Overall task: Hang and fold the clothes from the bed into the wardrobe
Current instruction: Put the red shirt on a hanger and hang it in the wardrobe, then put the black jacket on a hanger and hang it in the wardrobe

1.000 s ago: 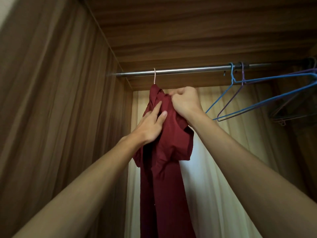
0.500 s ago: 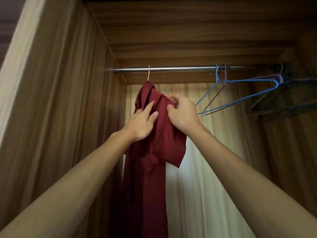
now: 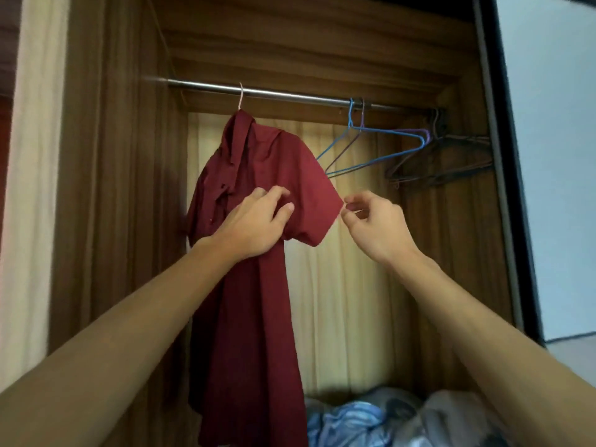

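Observation:
A dark red short-sleeved shirt (image 3: 258,317) hangs on a pale wire hanger (image 3: 240,95) from the wardrobe's metal rod (image 3: 290,93), near its left end. My left hand (image 3: 254,224) lies on the shirt's chest by the right sleeve, with its fingers bent into the bunched fabric. My right hand (image 3: 377,227) hovers just right of the sleeve's corner. Its fingers are apart and its fingertips are at the hem; I cannot tell whether they touch it.
Empty blue and purple wire hangers (image 3: 380,133) and several dark ones (image 3: 442,162) hang further right on the rod. Blue and grey clothes (image 3: 371,417) are piled on the wardrobe floor. The wooden side wall (image 3: 129,188) is close on the left, and a dark door frame (image 3: 503,156) on the right.
The view has pulled back and tilted down. Both hands have dropped from the collar to the sleeve, the shirt's shoulder is spread out, and the right hand has let go of the fabric.

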Demonstrator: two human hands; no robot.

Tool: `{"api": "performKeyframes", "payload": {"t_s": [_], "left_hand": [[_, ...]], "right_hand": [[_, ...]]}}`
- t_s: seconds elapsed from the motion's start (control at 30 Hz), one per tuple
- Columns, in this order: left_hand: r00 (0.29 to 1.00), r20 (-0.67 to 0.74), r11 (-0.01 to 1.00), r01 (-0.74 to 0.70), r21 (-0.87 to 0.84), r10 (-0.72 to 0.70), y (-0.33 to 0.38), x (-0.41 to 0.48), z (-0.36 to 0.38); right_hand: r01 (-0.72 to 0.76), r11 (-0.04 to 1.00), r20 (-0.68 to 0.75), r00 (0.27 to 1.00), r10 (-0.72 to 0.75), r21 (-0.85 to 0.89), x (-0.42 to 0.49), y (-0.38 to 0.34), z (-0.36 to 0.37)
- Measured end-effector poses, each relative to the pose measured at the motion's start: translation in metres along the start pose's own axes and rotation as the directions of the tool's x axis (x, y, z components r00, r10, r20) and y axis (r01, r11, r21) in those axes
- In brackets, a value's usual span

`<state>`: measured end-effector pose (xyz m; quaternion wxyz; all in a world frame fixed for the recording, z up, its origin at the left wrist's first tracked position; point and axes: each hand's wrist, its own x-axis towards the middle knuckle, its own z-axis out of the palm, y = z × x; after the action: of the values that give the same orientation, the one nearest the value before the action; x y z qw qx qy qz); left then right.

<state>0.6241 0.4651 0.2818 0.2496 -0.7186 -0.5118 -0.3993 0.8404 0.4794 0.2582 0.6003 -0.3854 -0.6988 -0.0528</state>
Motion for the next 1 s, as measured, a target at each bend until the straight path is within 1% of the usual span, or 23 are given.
{"api": "performKeyframes", "payload": {"t_s": [0.07,0.27,0.4,0.5,0.6,0.77,0.87,1.0], "left_hand": [[0.999,0.023,0.998,-0.027,-0.061,0.028,0.012,-0.016,0.014],[0.989,0.113,0.974,-0.067,-0.217,0.093,0.057,-0.07,0.056],[0.958,0.203,0.946,-0.137,-0.294,0.202,0.108,-0.106,0.08],[0.926,0.254,0.925,-0.186,-0.332,0.278,0.154,-0.126,0.095],[0.902,0.257,0.876,-0.215,-0.433,0.348,0.206,-0.144,0.104],[0.815,0.259,0.756,-0.295,-0.584,0.519,0.302,-0.183,0.108],[0.755,0.256,0.676,-0.315,-0.666,0.604,0.369,-0.211,0.1],[0.677,0.222,0.561,-0.333,-0.758,0.702,0.458,-0.259,0.075]], "right_hand": [[-0.044,0.996,0.03,0.998,0.046,-0.078,-0.026,0.012,-0.019],[-0.183,0.957,0.119,0.97,0.213,-0.223,-0.112,0.036,-0.088],[-0.292,0.9,0.07,0.941,0.331,-0.324,-0.159,0.046,-0.139],[-0.339,0.843,0.032,0.922,0.387,-0.418,-0.195,0.05,-0.181],[-0.365,0.758,-0.001,0.901,0.433,-0.541,-0.232,0.044,-0.231],[-0.381,0.587,-0.07,0.874,0.482,-0.714,-0.299,0.022,-0.323],[-0.413,0.478,-0.135,0.847,0.513,-0.775,-0.344,0.001,-0.379],[-0.495,0.339,-0.238,0.781,0.578,-0.8,-0.408,-0.039,-0.451]]}}
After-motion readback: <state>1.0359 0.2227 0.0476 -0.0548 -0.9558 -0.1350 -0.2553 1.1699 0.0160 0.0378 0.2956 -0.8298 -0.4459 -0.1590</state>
